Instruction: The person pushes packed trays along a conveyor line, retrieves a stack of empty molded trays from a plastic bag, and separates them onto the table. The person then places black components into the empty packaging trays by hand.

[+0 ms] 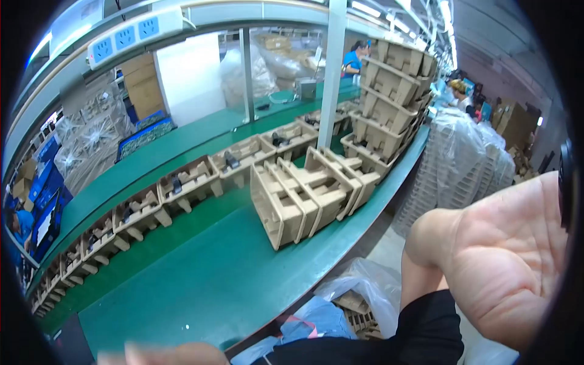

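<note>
My right hand point(505, 261) is raised close to the camera at the right, its palm showing and the wrist bent. Its fingers run past the dark edge of the view, so what they touch is hidden. My left hand point(173, 354) is low at the bottom edge, over the near end of the green bench point(182, 298), blurred and partly cut off. Nearest on the bench lies a row of beige moulded pulp trays point(298, 198) nested on their sides. Behind them rises a tall stack of similar trays point(386, 100).
A line of pulp trays point(237, 159) holding small dark parts runs along a green conveyor point(182, 234). A metal post point(331, 73) stands by the stack. Plastic-wrapped trays point(450, 164) stand on the floor at right. Co-workers point(353, 59) are farther back. A clear bag point(371, 286) hangs below the bench.
</note>
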Demonstrator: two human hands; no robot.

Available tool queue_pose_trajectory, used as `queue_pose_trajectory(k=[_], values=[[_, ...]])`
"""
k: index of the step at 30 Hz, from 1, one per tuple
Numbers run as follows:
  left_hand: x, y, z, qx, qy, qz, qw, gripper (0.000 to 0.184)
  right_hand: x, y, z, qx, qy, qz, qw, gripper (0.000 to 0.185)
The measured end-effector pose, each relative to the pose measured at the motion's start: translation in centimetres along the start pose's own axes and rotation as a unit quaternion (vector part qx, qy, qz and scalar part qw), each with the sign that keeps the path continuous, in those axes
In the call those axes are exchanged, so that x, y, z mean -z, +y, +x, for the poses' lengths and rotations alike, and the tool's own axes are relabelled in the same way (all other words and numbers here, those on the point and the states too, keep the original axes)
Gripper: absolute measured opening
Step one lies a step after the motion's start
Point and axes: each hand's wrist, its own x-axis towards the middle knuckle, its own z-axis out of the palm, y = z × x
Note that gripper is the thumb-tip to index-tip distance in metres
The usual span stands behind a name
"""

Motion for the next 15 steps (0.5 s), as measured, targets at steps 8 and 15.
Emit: queue_pose_trajectory(k=[8, 15], values=[[18.7, -15.0, -15.6, 0.401, -0.113, 0.691, 0.590, 0.056, -10.4, 2.3, -11.5, -0.200, -0.031, 0.154, 0.967, 0.034], [18.9, -13.3, -17.8, 0.340, -0.082, 0.728, 0.590, 0.035, -11.3, 1.8, -29.0, -0.414, -0.363, 0.131, 0.824, 0.021]])
